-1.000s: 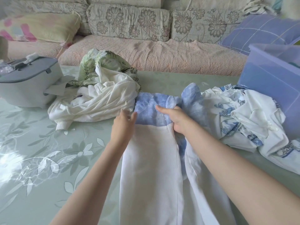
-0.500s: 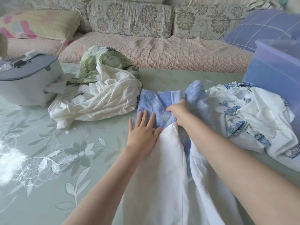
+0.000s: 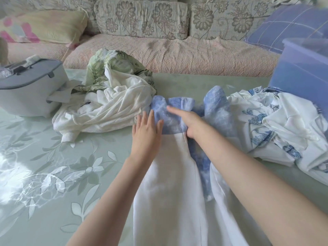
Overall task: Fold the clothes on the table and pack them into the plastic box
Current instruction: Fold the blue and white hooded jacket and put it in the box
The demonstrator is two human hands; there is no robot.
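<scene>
**A:** Item one, the piece being folded?

**B:** White garment (image 3: 168, 183) with a blue patterned end (image 3: 170, 109). It is lying lengthwise down the middle of the counter (image 3: 53, 174), with the blue end pointing toward the sofa (image 3: 159, 54). Two long white panels are running side by side, and blue cloth is showing in the gap between them.

**A:** Hands?

**B:** The left hand (image 3: 147, 132) is lying flat on the garment's left edge, where white is meeting blue. Its fingers are straight and released, grasping nothing. The right hand (image 3: 188, 121) is resting on the blue end just beside it. Its fingers are stretching leftward across the cloth, blurred, and also released. The thumb is sitting low against the white seam.

**A:** Other clothes?

**B:** A white knit top (image 3: 110, 110) is lying crumpled to the left, touching the blue end. A green leaf-print piece (image 3: 110, 68) is sitting heaped on top of it. On the right, a white piece with blue print (image 3: 266, 125) is lying bunched, touching the garment's right side.

**A:** The container?

**B:** The plastic box (image 3: 301, 71), translucent blue, is standing at the far right of the counter behind the printed heap. Its contents are not showing clearly.

**A:** Sundries?

**B:** A grey lidded case (image 3: 30, 89) is sitting at the far left. A yellow and pink pillow (image 3: 44, 27) and a blue checked cushion (image 3: 284, 27) are lying on the sofa.
</scene>
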